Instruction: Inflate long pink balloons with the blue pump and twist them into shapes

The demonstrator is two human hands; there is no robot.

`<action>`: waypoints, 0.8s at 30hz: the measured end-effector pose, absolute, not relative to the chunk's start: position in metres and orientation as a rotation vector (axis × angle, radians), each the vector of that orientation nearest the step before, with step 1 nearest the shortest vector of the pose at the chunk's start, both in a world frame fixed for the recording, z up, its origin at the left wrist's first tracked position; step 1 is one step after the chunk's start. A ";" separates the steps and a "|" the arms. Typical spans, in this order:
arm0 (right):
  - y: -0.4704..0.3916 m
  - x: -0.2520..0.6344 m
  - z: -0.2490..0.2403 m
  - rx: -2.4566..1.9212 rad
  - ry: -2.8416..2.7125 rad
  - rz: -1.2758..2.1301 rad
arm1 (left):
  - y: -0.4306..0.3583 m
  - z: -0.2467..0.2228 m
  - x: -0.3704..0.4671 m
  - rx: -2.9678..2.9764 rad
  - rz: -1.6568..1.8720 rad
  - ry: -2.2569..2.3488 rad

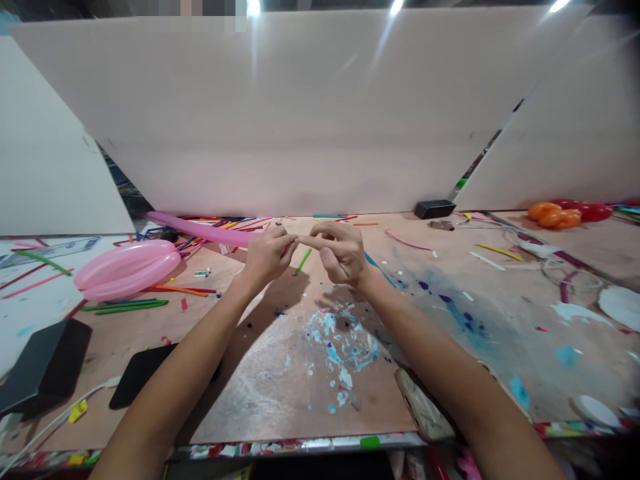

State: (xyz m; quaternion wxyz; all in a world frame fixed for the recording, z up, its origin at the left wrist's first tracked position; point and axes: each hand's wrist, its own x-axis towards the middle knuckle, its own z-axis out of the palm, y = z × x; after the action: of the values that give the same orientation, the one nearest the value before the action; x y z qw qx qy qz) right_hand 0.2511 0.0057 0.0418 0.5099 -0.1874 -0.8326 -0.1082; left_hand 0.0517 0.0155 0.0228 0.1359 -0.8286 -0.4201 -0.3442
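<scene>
A long, inflated pink modelling balloon (215, 233) runs from the back left into my left hand (270, 253), whose closed fingers grip its near end. Just to the right is my right hand (343, 253), its index finger stretched toward my left fingertips and its other fingers curled. The two hands meet at the fingertips over the table. The balloon's tip is hidden there, and whatever my right fingers hold is too small to make out. Left of my hands lies a folded, inflated pink balloon (127, 270). A short green balloon piece (303, 261) lies behind the gap between my hands.
Uninflated balloons (200, 243) are heaped at the back left. A black box (47, 367) and a black phone (143, 373) lie front left. A white board (300, 120) walls the back. A small black box (434, 209) and orange balloon (553, 215) stand right.
</scene>
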 end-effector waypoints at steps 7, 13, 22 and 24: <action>-0.006 0.246 0.048 -0.308 -1.962 -0.200 | 0.014 0.025 0.051 -2.421 -0.988 -1.208; -0.016 0.242 0.051 -0.411 -1.979 -0.153 | 0.012 0.027 0.053 -2.496 -1.031 -1.168; -0.002 0.231 0.042 -0.596 -1.845 0.174 | 0.006 0.039 0.055 -2.509 -1.363 -0.969; 0.004 0.227 0.040 -0.720 -1.768 0.352 | 0.004 0.042 0.057 -2.528 -1.405 -0.973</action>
State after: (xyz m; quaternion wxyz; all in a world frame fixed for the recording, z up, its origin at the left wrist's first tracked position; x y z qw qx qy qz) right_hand 0.2273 0.0036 0.0403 0.5649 -0.3061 -0.7515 0.1497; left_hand 0.0573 0.0041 0.0415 0.0452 -0.8276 -0.3184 -0.4600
